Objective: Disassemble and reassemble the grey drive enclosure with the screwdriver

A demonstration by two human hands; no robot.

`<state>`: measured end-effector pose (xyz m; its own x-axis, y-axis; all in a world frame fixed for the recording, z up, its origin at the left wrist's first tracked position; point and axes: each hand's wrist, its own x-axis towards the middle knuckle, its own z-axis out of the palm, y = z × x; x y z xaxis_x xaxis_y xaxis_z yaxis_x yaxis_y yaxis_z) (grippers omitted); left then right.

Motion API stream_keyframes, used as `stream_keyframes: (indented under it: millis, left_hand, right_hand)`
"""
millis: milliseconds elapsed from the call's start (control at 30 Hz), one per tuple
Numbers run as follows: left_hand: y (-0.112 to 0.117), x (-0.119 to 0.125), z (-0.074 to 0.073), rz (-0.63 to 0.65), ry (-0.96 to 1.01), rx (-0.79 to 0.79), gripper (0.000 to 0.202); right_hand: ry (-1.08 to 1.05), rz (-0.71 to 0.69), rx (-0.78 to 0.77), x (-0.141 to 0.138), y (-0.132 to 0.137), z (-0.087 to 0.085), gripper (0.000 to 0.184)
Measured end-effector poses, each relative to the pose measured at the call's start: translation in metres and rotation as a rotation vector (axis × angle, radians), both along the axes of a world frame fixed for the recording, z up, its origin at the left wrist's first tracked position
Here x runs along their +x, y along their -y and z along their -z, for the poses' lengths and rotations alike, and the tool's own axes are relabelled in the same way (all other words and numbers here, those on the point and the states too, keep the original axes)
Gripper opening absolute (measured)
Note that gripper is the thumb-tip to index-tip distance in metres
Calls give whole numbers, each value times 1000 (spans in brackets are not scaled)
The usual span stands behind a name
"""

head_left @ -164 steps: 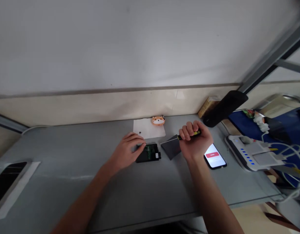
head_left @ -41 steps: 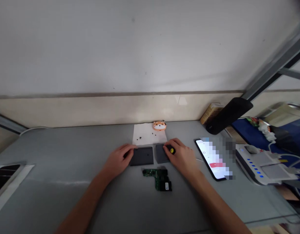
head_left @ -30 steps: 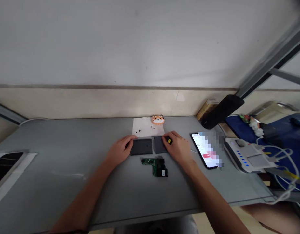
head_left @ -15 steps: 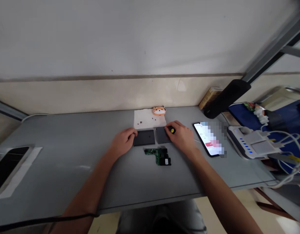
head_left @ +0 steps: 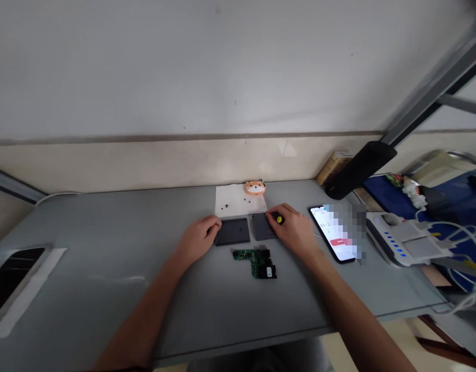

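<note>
My left hand (head_left: pixel 198 238) is closed, its fingertips gripping the left edge of a flat dark grey rectangular panel (head_left: pixel 234 231) that lies on the desk. Just right of it is a second dark panel (head_left: pixel 262 226), partly covered by my right hand (head_left: pixel 294 227). The fingers of that hand are curled round a short black handle with a round yellow end, apparently a screwdriver (head_left: pixel 280 219); they also rest at the second panel's edge. Nearer to me lies a green circuit board (head_left: pixel 256 261) with black parts. Behind the panels, several tiny dark screws (head_left: pixel 226 206) are scattered on white paper (head_left: pixel 234 196).
An orange animal-face case (head_left: pixel 255 187) sits on the paper's back corner. To the right are a lit phone (head_left: pixel 331 235), a white power strip (head_left: pixel 391 240) with cables and a leaning black cylinder (head_left: pixel 360 170). A dark-screened device (head_left: pixel 15 279) lies at far left. The wall (head_left: pixel 184 160) bounds the desk behind.
The whole scene sits lower in the picture, as my head view has tilted up slightly. Both hands keep their places at the two panels.
</note>
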<state>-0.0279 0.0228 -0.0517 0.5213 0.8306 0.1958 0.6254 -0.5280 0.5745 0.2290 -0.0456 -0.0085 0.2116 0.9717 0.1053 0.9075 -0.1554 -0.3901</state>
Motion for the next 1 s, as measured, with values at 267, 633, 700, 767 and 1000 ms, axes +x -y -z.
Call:
stream_keyframes:
  millis: [267,633,700,767,1000]
  left_hand:
    - [-1,-2,1,-5,1,-26,21]
    - [3,-1,-4,7,3,-13,22]
    - [3,-1,-4,17,5,-9,22]
    - [2,-1,-3,20,10,-5,22]
    - [1,-2,-1,-3,33,-28,21]
  right_hand:
    - [33,-19,31,0,2,3,22]
    - [24,-11,11,-1,3,0,22]
    - [15,-9,17,-1,2,1,22]
    - [6,3,23,0,2,2,22]
    - [62,-3,35,-3,5,3,21]
